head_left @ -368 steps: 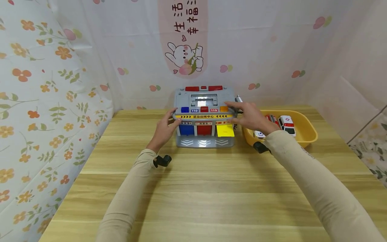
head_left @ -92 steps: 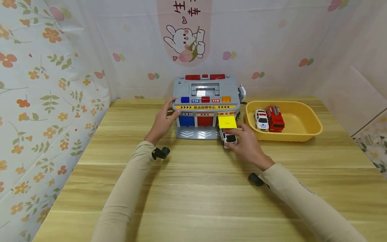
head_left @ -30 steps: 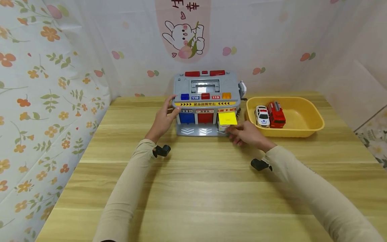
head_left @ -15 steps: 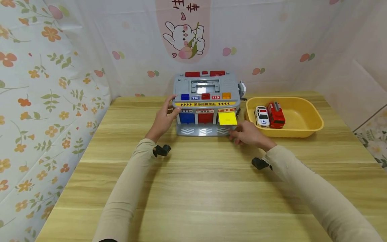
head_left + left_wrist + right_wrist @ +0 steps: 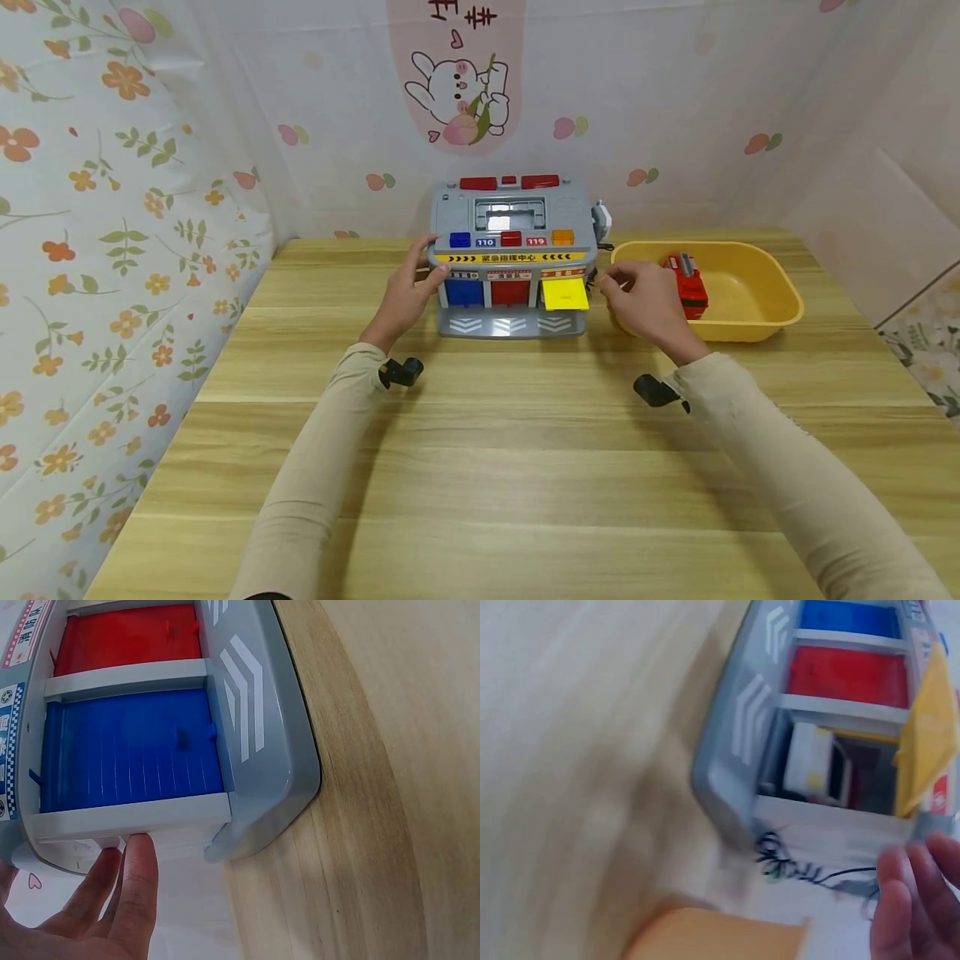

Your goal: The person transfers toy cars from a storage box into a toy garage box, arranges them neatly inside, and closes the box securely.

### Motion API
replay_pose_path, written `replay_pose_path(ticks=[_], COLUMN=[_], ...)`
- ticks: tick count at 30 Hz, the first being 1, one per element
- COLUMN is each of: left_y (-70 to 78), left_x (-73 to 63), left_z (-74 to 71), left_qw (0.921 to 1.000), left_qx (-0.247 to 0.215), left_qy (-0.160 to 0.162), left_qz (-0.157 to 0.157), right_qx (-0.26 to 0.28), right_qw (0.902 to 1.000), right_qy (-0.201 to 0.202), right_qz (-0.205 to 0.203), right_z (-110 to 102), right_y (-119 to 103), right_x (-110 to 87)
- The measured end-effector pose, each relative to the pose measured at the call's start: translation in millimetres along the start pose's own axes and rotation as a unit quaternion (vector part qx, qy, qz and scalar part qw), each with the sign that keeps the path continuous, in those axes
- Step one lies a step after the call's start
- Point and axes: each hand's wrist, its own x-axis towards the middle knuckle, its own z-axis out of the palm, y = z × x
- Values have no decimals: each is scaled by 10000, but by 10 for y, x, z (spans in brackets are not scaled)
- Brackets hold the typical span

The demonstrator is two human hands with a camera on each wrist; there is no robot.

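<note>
A grey toy emergency station (image 5: 510, 217) stands at the table's back, its blue door (image 5: 135, 750) and red door (image 5: 510, 292) down and its yellow door (image 5: 566, 294) raised. A white toy ambulance (image 5: 804, 759) sits in the bay under the yellow door, seen in the right wrist view. My left hand (image 5: 405, 302) holds the station's left end, thumb at the front corner, fingertips against the side wall in the left wrist view. My right hand (image 5: 647, 300) is over the left part of the yellow bin, fingers loosely bent, holding nothing.
The yellow bin (image 5: 757, 331) stands right of the station, with a red toy fire truck (image 5: 692, 292) inside; my right hand hides the bin's left part. Thin dark cords (image 5: 776, 859) lie between station and bin. A patterned cloth (image 5: 337, 125) hangs behind the table.
The ambulance has gone from my right hand into the bay under the yellow door. My right hand has left the bay and moved right, over the bin. The left hand stays put.
</note>
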Motion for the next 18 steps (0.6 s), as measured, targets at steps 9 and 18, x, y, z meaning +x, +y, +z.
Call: replay_pose_path(ticks=[9,18], left_y=[55,175], left_x=[26,100], left_z=[-13,-4], left_qw=[9993,9988], left_qx=[-371,-400], left_qy=[14,-202], left_qz=[-74,-196], right_qx=[-224,-507], right_qw=[9977,9948], right_qy=[-251,-721], right_qz=[-584,-501], right_z=[14,90], right_y=[-248,-229], right_x=[106,219])
